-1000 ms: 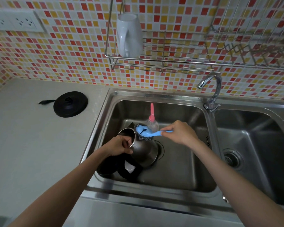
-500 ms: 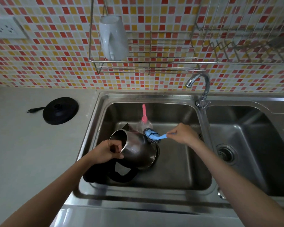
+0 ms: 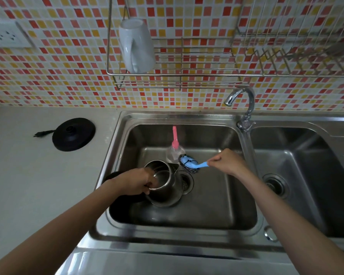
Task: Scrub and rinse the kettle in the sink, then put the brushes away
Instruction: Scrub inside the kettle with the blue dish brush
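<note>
Left hand grips upright kettle, spout seemingly rearward; right hand pinches brush, head pointing left.

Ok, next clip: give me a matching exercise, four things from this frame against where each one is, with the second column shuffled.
Things
1. kettle
2. blue brush
3. black base
4. white mug

Places
A. on the wall rack
B. on the counter
C. held by the right hand
D. in the sink, gripped at its rim by the left hand

Pairs: 1-D, 2-C, 3-B, 4-A
</note>
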